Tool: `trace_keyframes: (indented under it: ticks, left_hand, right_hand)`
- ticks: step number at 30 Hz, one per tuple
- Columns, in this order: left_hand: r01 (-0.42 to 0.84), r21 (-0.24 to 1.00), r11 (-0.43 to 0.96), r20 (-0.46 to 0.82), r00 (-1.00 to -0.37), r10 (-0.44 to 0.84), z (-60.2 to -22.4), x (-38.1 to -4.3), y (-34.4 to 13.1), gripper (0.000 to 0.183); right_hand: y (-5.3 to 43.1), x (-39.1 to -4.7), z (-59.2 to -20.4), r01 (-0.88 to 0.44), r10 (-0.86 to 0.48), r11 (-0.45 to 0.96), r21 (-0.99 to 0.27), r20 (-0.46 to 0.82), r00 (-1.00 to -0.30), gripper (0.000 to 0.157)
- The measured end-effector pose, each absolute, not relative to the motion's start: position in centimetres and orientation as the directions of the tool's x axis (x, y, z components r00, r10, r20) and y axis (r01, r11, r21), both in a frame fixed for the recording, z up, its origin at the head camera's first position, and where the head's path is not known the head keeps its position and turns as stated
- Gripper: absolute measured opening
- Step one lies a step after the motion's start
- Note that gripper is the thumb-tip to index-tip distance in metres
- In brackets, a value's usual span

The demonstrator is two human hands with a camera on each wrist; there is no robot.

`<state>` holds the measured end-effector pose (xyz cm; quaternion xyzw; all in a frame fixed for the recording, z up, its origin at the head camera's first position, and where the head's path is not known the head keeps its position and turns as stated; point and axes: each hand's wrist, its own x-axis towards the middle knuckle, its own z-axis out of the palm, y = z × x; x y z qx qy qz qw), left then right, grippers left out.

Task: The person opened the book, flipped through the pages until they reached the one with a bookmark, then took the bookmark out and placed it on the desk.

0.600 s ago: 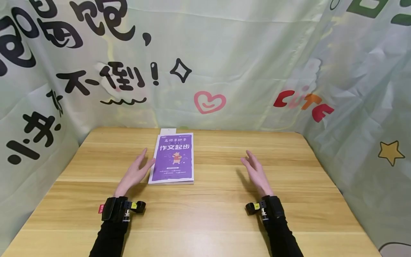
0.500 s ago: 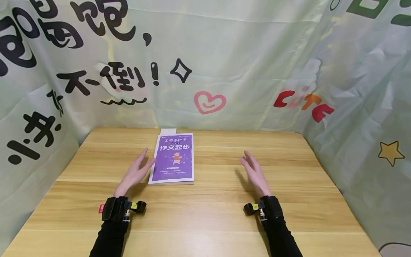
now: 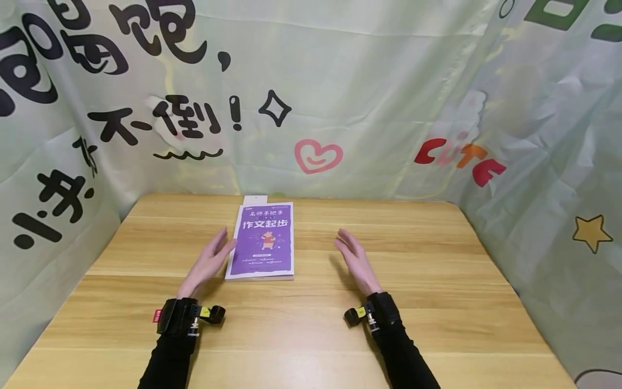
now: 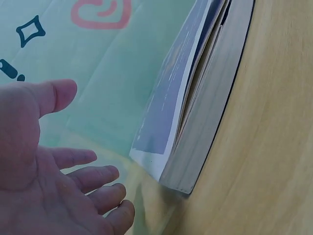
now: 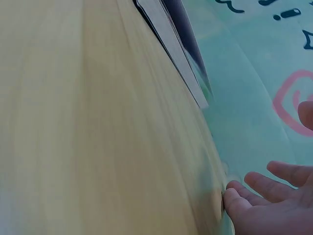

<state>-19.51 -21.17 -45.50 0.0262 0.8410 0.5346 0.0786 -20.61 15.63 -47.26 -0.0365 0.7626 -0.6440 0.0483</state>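
Note:
A thick paperback book (image 3: 262, 240) with a purple, white-edged cover lies flat on the wooden table, left of centre. A small white tab (image 3: 255, 200) sticks out past its far edge. Close beside the book's left edge is my left hand (image 3: 204, 267), fingers extended and thumb apart; in the left wrist view a gap shows between its fingertips and the book (image 4: 205, 112). My right hand (image 3: 358, 262) is held over the table some way right of the book, fingers loosely extended, holding nothing. The right wrist view shows the book's page edges (image 5: 171, 49) beyond that hand (image 5: 279, 200).
The wooden table (image 3: 311, 335) reaches back to a pale green printed cloth (image 3: 369, 97), which hangs behind it and along both sides. Each wrist wears a black strap with a small camera (image 3: 214, 314).
My right hand has moved left, closer to the book. The left hand has shifted only very slightly to the right. The book has stayed in place.

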Motion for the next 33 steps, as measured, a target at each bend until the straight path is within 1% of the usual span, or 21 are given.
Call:
trace_keyframes:
  ticks: [6,12,17,21,26,30,33]
  left_hand:
    - [-0.05,0.916,0.398,-0.107,-0.987,0.122,-45.9,-19.7,-20.9,0.077]
    - [-0.076,0.925,0.372,-0.124,-0.986,0.107,-46.1,-19.7,-20.4,0.076]
    - [-0.067,0.939,0.337,-0.109,-0.988,0.107,-46.1,-19.5,-20.0,0.076]
    - [-0.057,0.949,0.309,-0.096,-0.989,0.114,-46.3,-19.5,-19.8,0.076]
    - [-0.036,0.96,0.279,-0.075,-0.989,0.129,-46.7,-19.7,-19.7,0.07]
    - [-0.05,0.969,0.241,-0.083,-0.988,0.129,-46.9,-19.8,-19.6,0.065]
    - [-0.064,0.974,0.216,-0.092,-0.988,0.122,-47.0,-19.9,-19.5,0.063]
  right_hand:
    - [13.3,-21.1,-47.4,-0.003,-0.152,0.16,-0.987,-0.022,-0.988,0.063]
    - [11.4,-21.7,-47.3,0.002,-0.159,0.146,-0.989,-0.026,-0.987,0.062]
    - [10.0,-22.2,-47.2,0.0,-0.164,0.133,-0.991,-0.022,-0.986,0.062]
    - [8.9,-22.5,-47.3,0.002,-0.171,0.147,-0.989,-0.027,-0.985,0.063]
    - [7.6,-23.1,-47.4,0.006,-0.19,0.19,-0.982,-0.043,-0.981,0.062]
    - [6.8,-23.4,-47.4,0.014,-0.217,0.19,-0.982,-0.055,-0.975,0.064]
    - [6.3,-23.7,-47.6,-0.003,-0.244,0.18,-0.984,-0.041,-0.969,0.065]
